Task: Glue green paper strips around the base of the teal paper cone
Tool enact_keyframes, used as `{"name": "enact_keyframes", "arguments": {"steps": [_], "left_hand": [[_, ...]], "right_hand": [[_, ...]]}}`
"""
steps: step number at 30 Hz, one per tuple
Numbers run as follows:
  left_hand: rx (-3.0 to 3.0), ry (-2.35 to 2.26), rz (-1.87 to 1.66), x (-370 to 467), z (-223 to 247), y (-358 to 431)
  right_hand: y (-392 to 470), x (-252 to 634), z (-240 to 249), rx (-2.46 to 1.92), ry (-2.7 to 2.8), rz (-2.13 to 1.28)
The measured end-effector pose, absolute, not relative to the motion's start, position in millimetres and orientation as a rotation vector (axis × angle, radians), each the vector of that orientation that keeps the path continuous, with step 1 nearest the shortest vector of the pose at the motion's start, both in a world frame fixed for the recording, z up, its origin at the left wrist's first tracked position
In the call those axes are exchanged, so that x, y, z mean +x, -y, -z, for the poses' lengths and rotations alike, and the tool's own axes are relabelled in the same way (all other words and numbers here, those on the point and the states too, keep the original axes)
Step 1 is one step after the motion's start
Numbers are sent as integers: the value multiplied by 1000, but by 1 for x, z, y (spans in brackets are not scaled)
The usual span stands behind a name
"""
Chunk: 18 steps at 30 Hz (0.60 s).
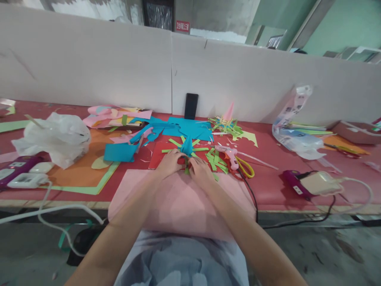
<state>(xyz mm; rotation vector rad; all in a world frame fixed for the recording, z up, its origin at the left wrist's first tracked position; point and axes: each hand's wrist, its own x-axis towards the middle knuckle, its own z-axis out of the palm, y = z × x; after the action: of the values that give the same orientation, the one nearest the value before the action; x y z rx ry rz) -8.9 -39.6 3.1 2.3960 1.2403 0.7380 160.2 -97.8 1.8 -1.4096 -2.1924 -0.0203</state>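
A blue paper cone [187, 147] stands on a red sheet, with several green paper strips [201, 149] spread out from its base like rays. My left hand [170, 163] is at the near left of the cone, fingers bent inward and closed. Facing it from the right, my right hand [199, 168] has its fingertips pinched together. Between the two hands a short green paper strip [187, 167] shows, and both sets of fingertips appear to hold it. The fingers themselves cover the near base of the cone.
To the right lie loose green strips [216, 161], a pink glue gun [231, 155] and yellow-handled scissors [246, 168]. Behind are blue paper sheets [190, 128], a pink-coned paper piece [228, 115] and a leaning phone [191, 105]. A plastic bag [62, 137] and power strips [297, 186] flank the workspace.
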Motion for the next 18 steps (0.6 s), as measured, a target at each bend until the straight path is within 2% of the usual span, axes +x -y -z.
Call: {"name": "enact_keyframes", "arguments": {"steps": [18], "left_hand": [[2408, -1239, -714, -10, -6, 41]], "right_hand": [[98, 159, -3, -1425, 2254, 78]]}}
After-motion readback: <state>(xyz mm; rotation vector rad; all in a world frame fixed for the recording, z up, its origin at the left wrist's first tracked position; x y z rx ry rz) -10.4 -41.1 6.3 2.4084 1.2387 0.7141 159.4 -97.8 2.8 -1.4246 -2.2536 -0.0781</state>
